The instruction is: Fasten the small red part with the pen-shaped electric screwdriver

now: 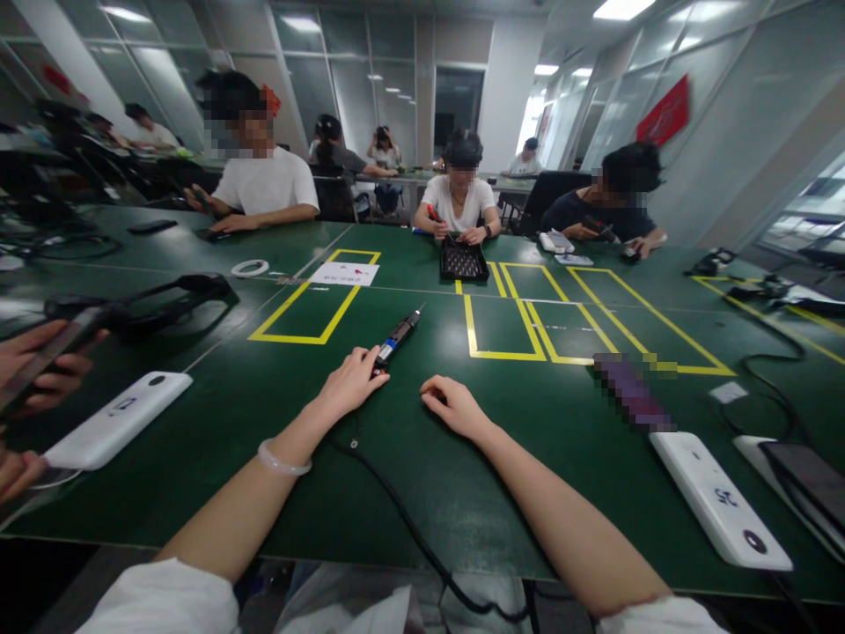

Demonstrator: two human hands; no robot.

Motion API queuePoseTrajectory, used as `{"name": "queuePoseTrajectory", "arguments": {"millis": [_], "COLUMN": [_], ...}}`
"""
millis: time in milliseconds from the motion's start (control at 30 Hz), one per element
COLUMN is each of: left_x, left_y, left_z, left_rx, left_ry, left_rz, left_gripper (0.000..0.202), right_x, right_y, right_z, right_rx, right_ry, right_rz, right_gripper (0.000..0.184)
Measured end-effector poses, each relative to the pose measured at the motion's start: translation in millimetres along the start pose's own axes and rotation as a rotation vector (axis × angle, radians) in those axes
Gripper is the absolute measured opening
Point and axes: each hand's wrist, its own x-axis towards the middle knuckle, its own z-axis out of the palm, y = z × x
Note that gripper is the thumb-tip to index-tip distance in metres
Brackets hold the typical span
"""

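My left hand, wearing a pale bangle at the wrist, is closed over the rear part of a black electric screwdriver. The tool has a blue band, and its thin bit points away from me to the upper right; the palm hides its rear end. From under that hand a black cable runs toward me and over the table's near edge. To the right, my right hand rests on the green table, fingers curled in, with nothing visible in it.
Yellow tape rectangles mark the table. A white power bank lies right, another white power bank left, beside a neighbour's hands holding a phone. Across, a person works over a black tray. A white paper lies ahead.
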Motion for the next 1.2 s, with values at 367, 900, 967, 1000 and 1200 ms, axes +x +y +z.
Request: {"name": "queuePoseTrajectory", "arguments": {"millis": [367,900,967,1000,1200], "left_x": [25.6,15.5,15.9,16.1,15.5], "left_y": [-114.5,-133.9,-131.8,-130.9,-126.1], "left_z": [-5.3,-10.8,-11.7,-12.2,-13.0], "left_rx": [0.035,0.190,0.180,0.177,0.181], "left_ry": [0.042,0.263,0.256,0.251,0.265], "left_rz": [-0.306,-0.355,-0.382,-0.390,-0.419], "left_gripper": [0.063,0.050,0.043,0.039,0.035], "right_x": [-0.1,1.3,1.1,1.0,1.1], "right_y": [1.6,0.5,0.9,1.2,2.1], "right_z": [-0.2,-0.5,-0.6,-0.5,0.1], "right_rx": [-0.033,-0.060,-0.060,-0.061,-0.061], "right_ry": [-0.007,-0.020,-0.021,-0.021,-0.029], "right_rz": [-0.010,-0.018,-0.019,-0.019,-0.021], "right_gripper": [0.007,0.007,0.007,0.007,0.007]}}
